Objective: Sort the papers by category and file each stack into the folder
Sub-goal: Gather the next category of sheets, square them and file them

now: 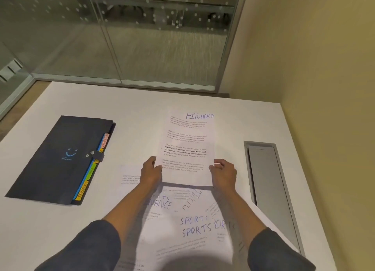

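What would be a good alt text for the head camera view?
Both hands, left hand and right hand, hold up a sheet headed FINANCE over loose papers on a white table. A closed dark folder with coloured tabs lies to the left.

Folder tabs [89, 179]: only "SPORTS" reads; the other tab labels are too small to make out.
Folder [60, 159] cover print: small text under the blue mark is illegible.
Loose papers [188, 224]: overlapped and blurred; several headings show only in part, body text unreadable; nearest sheets run off the bottom edge.
Held sheet [187, 149]: "FINANCE" reads, most small print is too fine.
Sleeves [97, 244]: cut off by the bottom edge.
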The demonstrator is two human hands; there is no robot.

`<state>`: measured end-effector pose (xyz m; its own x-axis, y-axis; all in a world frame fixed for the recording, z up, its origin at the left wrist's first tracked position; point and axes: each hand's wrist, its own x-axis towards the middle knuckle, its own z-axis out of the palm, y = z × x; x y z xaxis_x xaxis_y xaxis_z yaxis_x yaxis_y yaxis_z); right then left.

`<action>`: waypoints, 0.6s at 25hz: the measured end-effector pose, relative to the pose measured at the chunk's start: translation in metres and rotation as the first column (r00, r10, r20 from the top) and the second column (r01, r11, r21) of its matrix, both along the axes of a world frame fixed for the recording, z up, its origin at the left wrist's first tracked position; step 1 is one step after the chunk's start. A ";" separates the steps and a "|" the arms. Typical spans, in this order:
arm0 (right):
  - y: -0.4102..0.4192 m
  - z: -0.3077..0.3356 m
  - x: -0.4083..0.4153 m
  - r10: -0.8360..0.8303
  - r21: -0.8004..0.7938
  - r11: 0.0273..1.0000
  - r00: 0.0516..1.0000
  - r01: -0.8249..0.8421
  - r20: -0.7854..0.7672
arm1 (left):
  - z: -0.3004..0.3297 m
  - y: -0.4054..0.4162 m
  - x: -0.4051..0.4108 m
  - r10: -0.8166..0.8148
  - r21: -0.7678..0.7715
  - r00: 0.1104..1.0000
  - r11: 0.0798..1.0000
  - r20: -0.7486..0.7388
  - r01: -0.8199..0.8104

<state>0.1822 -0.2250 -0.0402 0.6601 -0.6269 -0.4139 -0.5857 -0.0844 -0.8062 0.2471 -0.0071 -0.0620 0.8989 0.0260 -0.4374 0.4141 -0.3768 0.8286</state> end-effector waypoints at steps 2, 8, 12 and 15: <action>-0.007 -0.009 0.019 0.013 -0.026 1.000 1.000 -0.013 -0.013 | -0.005 -0.010 0.017 -0.009 0.021 1.000 1.000 0.028 0.008; -0.020 -0.028 0.053 0.106 -0.166 0.979 0.991 -0.119 -0.082 | -0.023 -0.023 0.049 -0.075 0.124 0.995 0.990 0.061 0.067; -0.022 -0.041 0.054 0.146 -0.244 0.955 0.983 -0.170 -0.115 | -0.028 -0.020 0.054 -0.153 0.196 0.985 0.971 0.074 0.136; -0.022 -0.046 0.052 0.168 -0.287 0.935 0.973 -0.209 -0.160 | -0.032 -0.017 0.055 -0.234 0.352 0.970 0.916 0.071 0.195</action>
